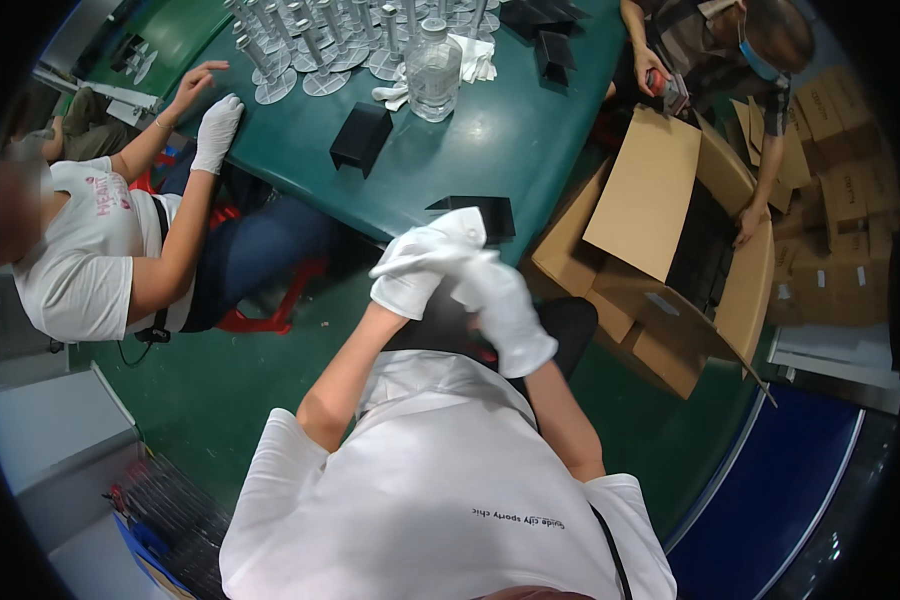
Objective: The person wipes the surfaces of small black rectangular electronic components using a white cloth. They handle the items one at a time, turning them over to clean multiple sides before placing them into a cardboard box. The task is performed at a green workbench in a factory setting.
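Both my hands wear white gloves and meet in front of my chest, just below the edge of the green table (510,150). My left hand (420,265) points up and to the right, its fingers loosely extended. My right hand (505,310) lies against it, fingers closed on the left hand's glove near the palm. A flat black box (485,212) lies on the table edge right above my hands, not touched by either. No other object shows in my hands.
On the table are another black box (360,135), a clear water bottle (433,65), a white cloth (475,58) and several metal stands on round bases (315,45). An open cardboard box (670,250) stands at right. One person sits at left (100,250), another at top right (710,50).
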A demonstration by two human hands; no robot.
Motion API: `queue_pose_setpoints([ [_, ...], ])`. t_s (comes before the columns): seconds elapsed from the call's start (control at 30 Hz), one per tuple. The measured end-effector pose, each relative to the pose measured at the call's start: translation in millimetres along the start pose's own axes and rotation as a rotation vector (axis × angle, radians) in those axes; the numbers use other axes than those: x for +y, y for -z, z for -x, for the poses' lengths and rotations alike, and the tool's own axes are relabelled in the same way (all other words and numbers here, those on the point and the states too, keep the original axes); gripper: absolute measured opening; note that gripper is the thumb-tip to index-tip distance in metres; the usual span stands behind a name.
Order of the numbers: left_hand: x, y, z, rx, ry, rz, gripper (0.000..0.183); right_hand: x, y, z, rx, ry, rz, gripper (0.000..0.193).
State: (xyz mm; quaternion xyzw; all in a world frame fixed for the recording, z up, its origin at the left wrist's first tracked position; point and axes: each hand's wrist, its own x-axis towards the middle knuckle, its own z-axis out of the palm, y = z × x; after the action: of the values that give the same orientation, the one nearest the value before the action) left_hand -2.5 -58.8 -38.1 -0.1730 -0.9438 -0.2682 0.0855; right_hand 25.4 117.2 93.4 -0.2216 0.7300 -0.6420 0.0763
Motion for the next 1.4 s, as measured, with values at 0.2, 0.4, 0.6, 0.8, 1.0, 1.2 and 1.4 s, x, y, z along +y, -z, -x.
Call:
queue_pose_setpoints([
  [0.2, 63, 87, -40, 0.215, 0.004, 0.274, 0.022, -19, 79, -5, 0.622, -0.124, -0.095, 0.048],
  [0.4, 68, 63, -43, 0.046, 0.051, 0.692, 0.025, -11, 63, -37, 0.342, 0.378, 0.554, 0.04],
  [0.6, 82, 73, -45, 0.086, 0.055, 0.647, 0.021, 11, 72, -47, 0.041, 0.21, 0.818, 0.03],
  [0.8, 100, 78, -46, 0.185, -0.131, 0.172, 0.017, 3, 71, -34, 0.035, -0.115, 0.894, 0.029],
  [1.0, 100, 71, -37, 0.209, -0.088, 0.164, 0.006, -37, 59, -14, 0.125, 0.045, 0.732, 0.024],
  [1.2, 74, 58, -34, 0.351, 0.069, 0.831, 0.022, 1, 88, 50, 0.23, 0.217, 0.89, 0.019],
  [1.4, 19, 68, -34, 0.357, 0.304, -0.09, 0.027, 63, 76, 113, 0.319, -0.008, 0.6, 0.028],
])
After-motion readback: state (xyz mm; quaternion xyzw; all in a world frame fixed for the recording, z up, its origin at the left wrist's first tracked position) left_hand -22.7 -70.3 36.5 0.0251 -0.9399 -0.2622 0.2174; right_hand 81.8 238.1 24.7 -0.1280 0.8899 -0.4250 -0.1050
